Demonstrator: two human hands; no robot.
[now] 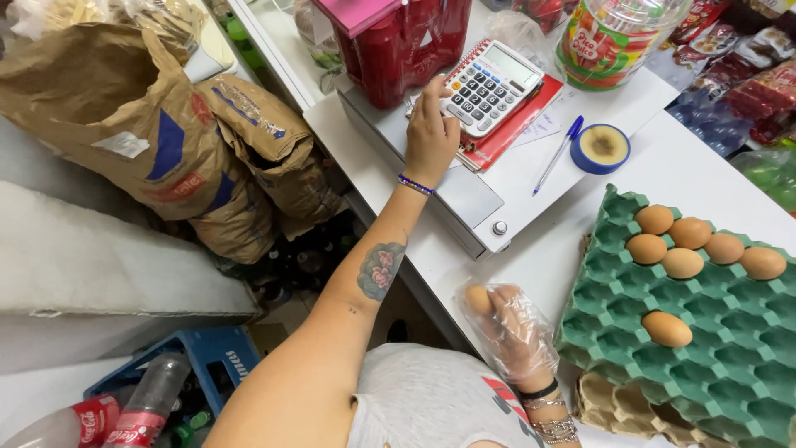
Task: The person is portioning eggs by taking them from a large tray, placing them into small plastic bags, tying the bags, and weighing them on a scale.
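Note:
My left hand (431, 133) reaches forward to a white calculator (491, 83), with a finger on its keys. The calculator lies on a red notebook on top of a grey cash box (464, 199). My right hand (516, 333) is covered by a clear plastic bag and holds a brown egg (478, 299) at the counter's near edge. It is just left of a green egg tray (713, 365). Several brown eggs (681, 262) sit in the tray's far rows, and one egg (667, 328) lies alone nearer to me.
A blue pen (557, 155) and a blue tape roll (601, 148) lie on the white counter. Red containers (398, 41) and a candy jar (613, 33) stand behind. Brown paper sacks (141, 124) are at the left, with a blue crate (207, 365) and bottles (149, 406) on the floor.

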